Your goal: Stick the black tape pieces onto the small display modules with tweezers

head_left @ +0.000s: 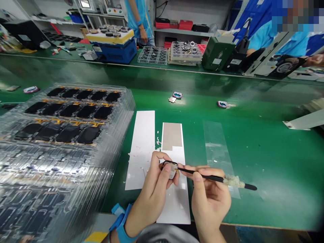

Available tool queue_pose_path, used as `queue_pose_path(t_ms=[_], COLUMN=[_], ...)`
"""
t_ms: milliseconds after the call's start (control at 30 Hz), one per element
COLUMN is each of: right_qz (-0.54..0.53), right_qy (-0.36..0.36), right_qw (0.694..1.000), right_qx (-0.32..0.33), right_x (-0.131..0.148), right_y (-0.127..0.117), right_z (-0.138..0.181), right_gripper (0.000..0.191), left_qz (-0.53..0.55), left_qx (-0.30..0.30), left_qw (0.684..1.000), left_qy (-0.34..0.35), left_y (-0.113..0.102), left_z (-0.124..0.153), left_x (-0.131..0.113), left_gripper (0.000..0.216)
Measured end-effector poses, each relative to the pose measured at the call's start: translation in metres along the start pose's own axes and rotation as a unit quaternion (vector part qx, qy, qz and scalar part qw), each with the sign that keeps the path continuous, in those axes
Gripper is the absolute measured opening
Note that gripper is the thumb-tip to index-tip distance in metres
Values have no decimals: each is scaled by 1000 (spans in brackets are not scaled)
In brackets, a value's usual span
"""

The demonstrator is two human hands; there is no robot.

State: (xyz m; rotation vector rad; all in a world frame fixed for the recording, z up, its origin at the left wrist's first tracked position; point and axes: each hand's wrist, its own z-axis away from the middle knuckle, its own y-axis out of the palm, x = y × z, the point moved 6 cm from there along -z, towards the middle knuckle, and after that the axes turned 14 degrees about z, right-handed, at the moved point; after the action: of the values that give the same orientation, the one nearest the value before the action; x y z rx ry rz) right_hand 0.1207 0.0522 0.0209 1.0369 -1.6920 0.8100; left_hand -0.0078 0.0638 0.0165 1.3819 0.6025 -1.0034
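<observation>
My left hand (152, 192) pinches a small black-rimmed frame with a metal plate (170, 170) between thumb and fingers. My right hand (209, 199) grips a thin black pick (202, 176), and its tip reaches the frame's edge. A wad of cotton fluff (234, 181) clings to the pick's shaft behind my fingers. Both hands sit above a white backing sheet (176, 206) bearing a tan adhesive patch (172, 136). Another white sheet (140, 150), dotted with small scraps, lies to its left.
Stacked clear trays of black screens (71, 118) fill the left of the green bench mat (255, 152). A clear film strip (215, 145) and small loose frames (222, 104) lie ahead. A standing co-worker (139, 20) and another person's hand (315, 60) are beyond the far bench.
</observation>
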Motion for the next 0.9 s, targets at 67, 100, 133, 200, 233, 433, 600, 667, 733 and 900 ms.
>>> queue_pose_path(t_ms=[67, 100, 133, 200, 233, 433, 600, 667, 733, 900], right_qz=[2, 2, 2, -5, -9, -20, 2, 8, 8, 0], right_qy=[-1, 0, 2, 9, 15, 19, 17, 17, 12, 20], right_qw=[1000, 1000, 1000, 1000, 1000, 1000, 1000, 1000, 1000, 1000], right_qx=[1, 3, 5, 6, 7, 10, 5, 1, 5, 12], right_x=[0, -1, -1, -2, -2, -2, -3, -3, -2, -3], right_y=[0, 0, 1, 1, 1, 0, 0, 0, 0, 1], right_z=[0, 0, 0, 0, -1, 0, 1, 1, 0, -1], right_gripper=[11, 11, 11, 10, 11, 12, 8, 8, 9, 9], left_qz=[4, 4, 3, 0, -2, -5, 0, -5, -7, -14], left_qx=[-4, -4, -3, 4, 4, -3, -13, -16, -13, -10], left_qw=[1000, 1000, 1000, 1000, 1000, 1000, 1000, 1000, 1000, 1000], left_qy=[5, 7, 9, 12, 11, 7, 12, 14, 23, 17], left_y=[0, 0, 0, 0, 0, -2, -5, -6, -6, -2], left_z=[-1, -1, -1, -2, -2, -1, 0, 0, 0, 0], left_x=[0, 1, 1, 0, 0, 2, 5, 6, 5, 2], left_gripper=[17, 18, 18, 17, 17, 17, 19, 19, 18, 16])
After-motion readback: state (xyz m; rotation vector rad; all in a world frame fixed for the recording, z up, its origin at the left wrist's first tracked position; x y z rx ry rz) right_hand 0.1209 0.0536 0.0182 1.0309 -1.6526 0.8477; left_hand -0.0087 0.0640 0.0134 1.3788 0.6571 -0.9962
